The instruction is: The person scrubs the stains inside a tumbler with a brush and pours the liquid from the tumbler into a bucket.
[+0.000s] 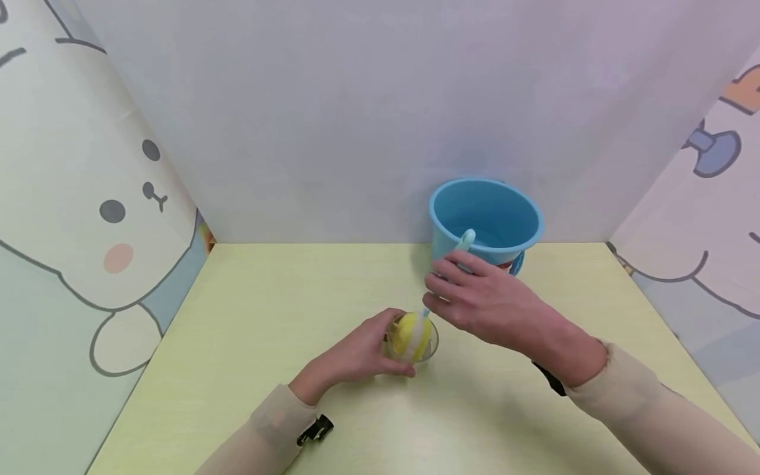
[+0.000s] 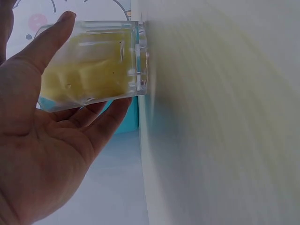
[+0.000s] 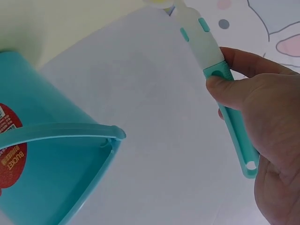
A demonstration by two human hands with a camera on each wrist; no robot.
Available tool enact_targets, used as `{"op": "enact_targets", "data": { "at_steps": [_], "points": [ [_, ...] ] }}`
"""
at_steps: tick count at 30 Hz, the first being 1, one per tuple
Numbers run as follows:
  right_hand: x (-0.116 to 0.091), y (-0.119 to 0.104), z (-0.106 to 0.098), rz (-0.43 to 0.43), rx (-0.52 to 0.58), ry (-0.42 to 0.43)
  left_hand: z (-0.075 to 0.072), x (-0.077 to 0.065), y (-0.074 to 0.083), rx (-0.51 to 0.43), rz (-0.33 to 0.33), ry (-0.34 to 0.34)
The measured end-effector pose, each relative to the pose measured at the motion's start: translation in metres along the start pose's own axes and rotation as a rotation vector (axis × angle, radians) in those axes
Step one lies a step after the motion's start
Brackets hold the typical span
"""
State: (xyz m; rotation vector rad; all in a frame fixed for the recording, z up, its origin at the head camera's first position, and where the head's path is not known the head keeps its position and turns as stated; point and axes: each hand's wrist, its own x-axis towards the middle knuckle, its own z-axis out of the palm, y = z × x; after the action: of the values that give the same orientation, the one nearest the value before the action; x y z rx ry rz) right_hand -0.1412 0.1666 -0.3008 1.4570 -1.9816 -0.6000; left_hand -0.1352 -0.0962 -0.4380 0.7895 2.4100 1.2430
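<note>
Left hand (image 1: 365,349) had its fingers curled round a clear glass cup (image 2: 93,65) on the pale yellow worktop (image 1: 285,297); right hand (image 1: 487,293) pinched a teal-and-white plastic brush (image 3: 238,133). Its yellow-and-white sponge head (image 1: 411,336) sat inside, kinda blurry through the glass.

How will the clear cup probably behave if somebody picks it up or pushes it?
The clear cup has transparent walls suggesting glass or hard plastic, so it is likely stiff, possibly fragile. Its smooth-looking sides may slip in the left hand. Its thick-looking base probably helps it resist tipping.
</note>
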Motion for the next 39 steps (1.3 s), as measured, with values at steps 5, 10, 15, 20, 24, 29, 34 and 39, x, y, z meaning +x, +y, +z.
{"op": "enact_targets", "data": {
  "at_steps": [5,10,15,20,24,29,34,39],
  "points": [
    [-0.004,0.005,-0.001,0.010,0.017,0.006,0.000,0.000,0.000,-0.005,-0.003,-0.004],
    [-0.008,0.013,-0.005,0.021,0.037,0.013,0.000,-0.001,0.001,0.000,-0.008,-0.006],
    [-0.011,0.022,-0.014,0.026,0.045,-0.019,0.000,0.000,0.000,-0.004,-0.002,0.000],
    [-0.011,0.028,-0.020,0.026,0.089,-0.021,0.000,0.001,-0.001,-0.005,0.005,0.002],
    [-0.012,0.030,-0.022,0.028,0.126,0.001,0.001,0.000,0.000,-0.005,0.008,0.000],
    [-0.012,0.029,-0.022,0.030,0.162,0.023,0.000,0.001,0.000,-0.018,0.020,-0.003],
    [-0.011,0.025,-0.019,0.034,0.149,0.053,0.000,0.001,0.000,-0.022,0.030,-0.003],
    [-0.009,0.021,-0.013,0.043,0.090,0.090,0.000,0.000,-0.001,-0.028,0.022,0.000]
  ]
}}
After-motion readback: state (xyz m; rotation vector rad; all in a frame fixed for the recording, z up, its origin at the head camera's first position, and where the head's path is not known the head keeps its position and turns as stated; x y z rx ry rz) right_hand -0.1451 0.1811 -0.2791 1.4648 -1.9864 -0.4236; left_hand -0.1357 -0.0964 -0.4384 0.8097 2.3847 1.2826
